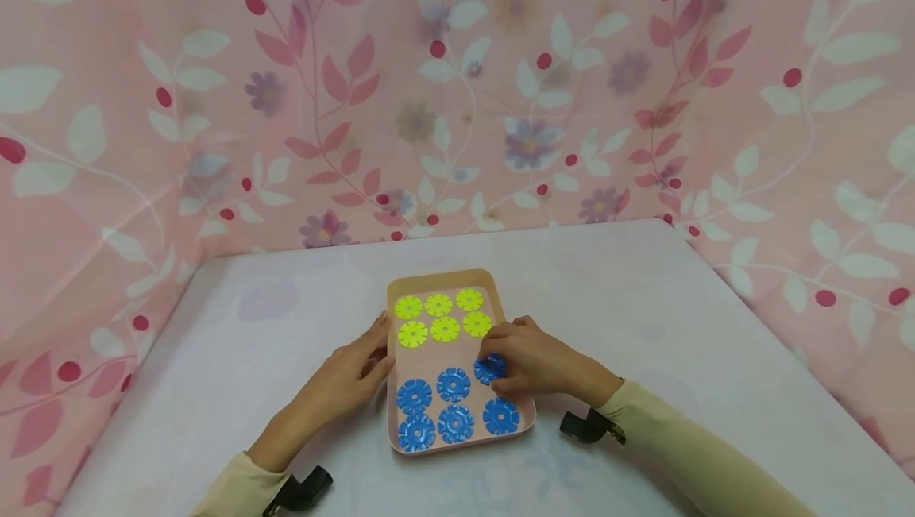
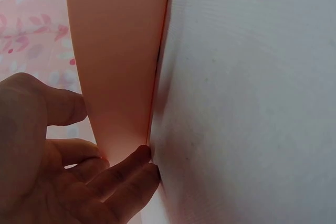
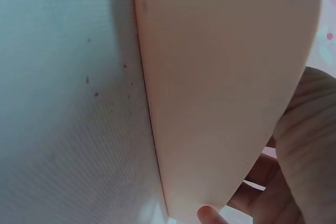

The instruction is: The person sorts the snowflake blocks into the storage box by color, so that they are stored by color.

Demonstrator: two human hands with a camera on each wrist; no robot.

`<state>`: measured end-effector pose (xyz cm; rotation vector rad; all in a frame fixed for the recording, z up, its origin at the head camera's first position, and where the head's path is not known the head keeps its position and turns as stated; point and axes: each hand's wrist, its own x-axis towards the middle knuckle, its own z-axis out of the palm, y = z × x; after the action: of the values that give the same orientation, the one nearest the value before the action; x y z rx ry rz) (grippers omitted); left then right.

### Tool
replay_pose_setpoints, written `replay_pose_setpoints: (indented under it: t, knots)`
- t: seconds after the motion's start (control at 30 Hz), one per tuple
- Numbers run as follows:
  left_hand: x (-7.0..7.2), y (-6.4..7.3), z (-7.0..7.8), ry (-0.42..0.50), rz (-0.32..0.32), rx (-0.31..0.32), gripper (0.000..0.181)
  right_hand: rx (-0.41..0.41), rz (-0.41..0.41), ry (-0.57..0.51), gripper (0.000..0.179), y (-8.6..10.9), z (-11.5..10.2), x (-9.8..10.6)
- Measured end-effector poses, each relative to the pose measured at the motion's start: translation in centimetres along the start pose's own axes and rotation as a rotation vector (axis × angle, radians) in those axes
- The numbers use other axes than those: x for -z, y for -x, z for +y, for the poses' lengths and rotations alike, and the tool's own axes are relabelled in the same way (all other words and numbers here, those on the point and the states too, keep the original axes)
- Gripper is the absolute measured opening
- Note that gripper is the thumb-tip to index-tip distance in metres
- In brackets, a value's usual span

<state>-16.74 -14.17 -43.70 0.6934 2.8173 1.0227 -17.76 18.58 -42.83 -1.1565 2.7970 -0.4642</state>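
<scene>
A shallow pink tray (image 1: 436, 354) holds bright yellow-green notched discs (image 1: 445, 329) in two rows at its far end. Blue notched discs (image 1: 455, 423) lie in two rows at the near end. My left hand (image 1: 350, 370) rests against the tray's left outer wall, its fingertips low on that side in the left wrist view. Over the right rim reaches my right hand (image 1: 532, 358), thumb and fingers at opposite edges of the far-right blue disc (image 1: 489, 371), pinching it and partly covering it. In the right wrist view, the tray's outer wall (image 3: 220, 87) hides that disc.
A white cloth with faint prints covers the table (image 1: 300, 302) under the tray. Pink leaf-and-flower patterned curtains (image 1: 457, 104) rise along its back and sides. Black wrist cameras (image 1: 592, 426) sit at both sleeves, close to the tabletop.
</scene>
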Motion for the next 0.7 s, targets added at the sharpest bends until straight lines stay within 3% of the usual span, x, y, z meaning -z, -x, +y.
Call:
replay_pose_setpoints:
  t: [0.7]
  knots:
    - [0.12,-0.11,-0.09,0.008,-0.003,-0.022,0.071,-0.048,-0.047,0.009,0.038,0.16,-0.51,-0.05]
